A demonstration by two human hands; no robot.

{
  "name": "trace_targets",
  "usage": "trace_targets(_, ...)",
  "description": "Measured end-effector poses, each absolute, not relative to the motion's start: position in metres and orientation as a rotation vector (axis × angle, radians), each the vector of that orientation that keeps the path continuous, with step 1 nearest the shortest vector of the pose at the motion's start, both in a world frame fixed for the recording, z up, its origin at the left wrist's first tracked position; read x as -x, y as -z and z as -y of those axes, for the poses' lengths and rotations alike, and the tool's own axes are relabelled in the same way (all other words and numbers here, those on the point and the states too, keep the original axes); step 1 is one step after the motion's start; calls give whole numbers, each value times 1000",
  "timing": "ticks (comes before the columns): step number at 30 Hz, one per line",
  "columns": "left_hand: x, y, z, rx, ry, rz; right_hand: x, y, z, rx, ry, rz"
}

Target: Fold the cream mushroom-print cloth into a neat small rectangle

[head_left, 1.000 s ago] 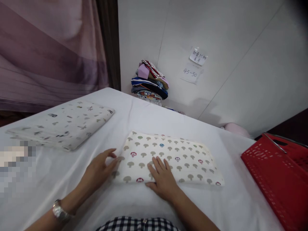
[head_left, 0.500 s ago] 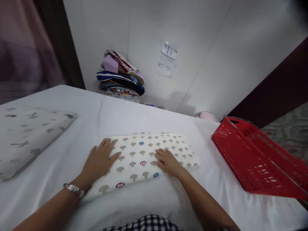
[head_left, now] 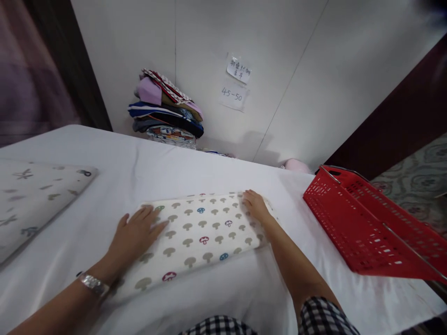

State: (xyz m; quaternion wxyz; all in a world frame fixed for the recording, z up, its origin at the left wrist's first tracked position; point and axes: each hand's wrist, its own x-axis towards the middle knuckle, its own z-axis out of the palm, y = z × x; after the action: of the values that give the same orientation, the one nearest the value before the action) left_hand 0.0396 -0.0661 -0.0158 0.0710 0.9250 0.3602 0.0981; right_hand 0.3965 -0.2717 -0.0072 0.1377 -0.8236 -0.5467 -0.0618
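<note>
A folded white cloth with a mushroom print point(head_left: 199, 235) lies flat on the white-covered table point(head_left: 216, 172) in front of me. My left hand point(head_left: 134, 235) rests palm-down on its left end, fingers spread, a metal watch on the wrist. My right hand point(head_left: 256, 207) lies flat on the cloth's far right corner, fingers pointing away from me. Neither hand grips anything.
A red plastic basket point(head_left: 366, 228) sits tilted at the table's right edge. A second folded printed cloth point(head_left: 31, 197) lies at the left. A stack of folded clothes point(head_left: 165, 109) stands against the back wall under two paper notes point(head_left: 235, 83).
The view has swung to the right. My right hand slid along the mushroom cloth from its near middle to its far right corner. My left hand moved fully onto the left end.
</note>
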Motion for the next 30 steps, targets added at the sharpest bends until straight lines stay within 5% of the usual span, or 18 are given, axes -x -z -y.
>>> trace_targets(8, -87, 2, 42, -2886, -339, -795, -399, 12, 221, 2364, -65, 1849)
trace_targets(22, -101, 12, 43, -2927, -443, -667, -381, 21, 232, 2296, 258, 1877)
trace_targets(30, -94, 10, 48, -2979, -447, -462, -379, 24, 239, 2353, 155, 1824)
